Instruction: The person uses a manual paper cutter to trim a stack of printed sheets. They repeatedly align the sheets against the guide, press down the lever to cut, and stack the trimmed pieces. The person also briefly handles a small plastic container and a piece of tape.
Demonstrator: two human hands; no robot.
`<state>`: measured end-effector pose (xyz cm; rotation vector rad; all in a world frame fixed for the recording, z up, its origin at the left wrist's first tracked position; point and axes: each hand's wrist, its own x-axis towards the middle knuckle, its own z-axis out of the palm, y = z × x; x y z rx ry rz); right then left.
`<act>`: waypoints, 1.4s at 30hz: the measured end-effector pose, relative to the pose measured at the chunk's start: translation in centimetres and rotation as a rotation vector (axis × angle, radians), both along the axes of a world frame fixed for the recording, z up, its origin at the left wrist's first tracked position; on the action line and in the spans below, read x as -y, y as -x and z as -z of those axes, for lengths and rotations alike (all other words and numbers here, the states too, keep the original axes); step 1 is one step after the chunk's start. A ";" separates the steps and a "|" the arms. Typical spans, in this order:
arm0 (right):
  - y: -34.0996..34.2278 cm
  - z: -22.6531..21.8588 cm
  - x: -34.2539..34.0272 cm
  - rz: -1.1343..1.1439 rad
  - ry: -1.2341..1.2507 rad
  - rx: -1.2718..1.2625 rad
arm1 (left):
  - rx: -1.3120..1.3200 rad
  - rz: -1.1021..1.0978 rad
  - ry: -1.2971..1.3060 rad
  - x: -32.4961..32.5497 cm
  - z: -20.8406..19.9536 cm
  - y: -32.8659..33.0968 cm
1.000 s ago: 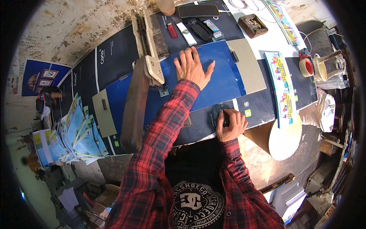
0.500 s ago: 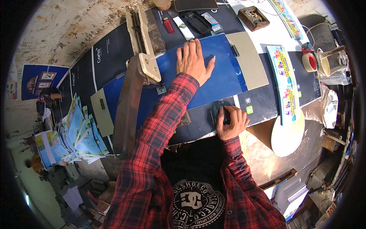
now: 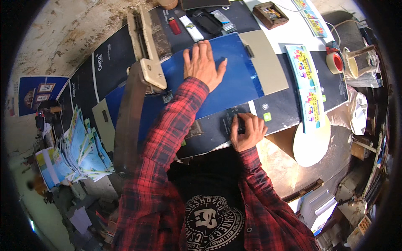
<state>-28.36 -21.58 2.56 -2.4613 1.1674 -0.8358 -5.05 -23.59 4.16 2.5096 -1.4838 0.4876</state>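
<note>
Blue sheet (image 3: 230, 71) lies slanted on the dark tabletop (image 3: 213, 136), left hand (image 3: 204, 67) palm-down on it, fingers spread, thumb out to the right, gripping nothing visible. Grey board (image 3: 270, 62) shows past the sheet's right end, small dark tab (image 3: 250, 51) at the seam. Right hand (image 3: 248, 131) at the near table edge, fingers curled, thumb bent in; can't tell if anything's under them. Beige metal tool (image 3: 153, 75) with long brown lever (image 3: 132, 113) stands left of the left hand, lever crossing over the sheet toward the near edge. Behind the sheet: red lighter (image 3: 174, 26), narrow white box (image 3: 190, 28), black tray (image 3: 208, 21), these near each other; wooden box (image 3: 270, 15) farther right. Right of grey board: colourful printed strips (image 3: 312, 104) overhanging the table edge above a pale round disc (image 3: 312, 144), tape roll (image 3: 334, 62) beyond. Left end: loose heap of light-blue printed papers (image 3: 79, 150), fanned and uneven.
</note>
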 end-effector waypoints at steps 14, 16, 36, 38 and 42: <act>6.4 -12.3 26.5 0.139 0.141 0.553 | -0.116 -0.019 0.123 -1.8 -2.3 1.1; 7.2 -11.4 38.2 0.191 0.354 0.396 | -0.421 0.186 0.341 -3.5 -5.1 2.7; 23.0 -5.3 56.2 0.462 -0.059 -0.399 | -0.422 0.004 0.611 -2.5 -4.3 2.5; 23.4 -7.9 48.5 0.374 -0.566 0.420 | -0.254 -0.160 0.585 0.1 -2.1 -1.8; 31.4 -12.1 34.3 0.214 -0.525 0.437 | -0.482 -0.392 0.304 1.6 -0.7 -6.5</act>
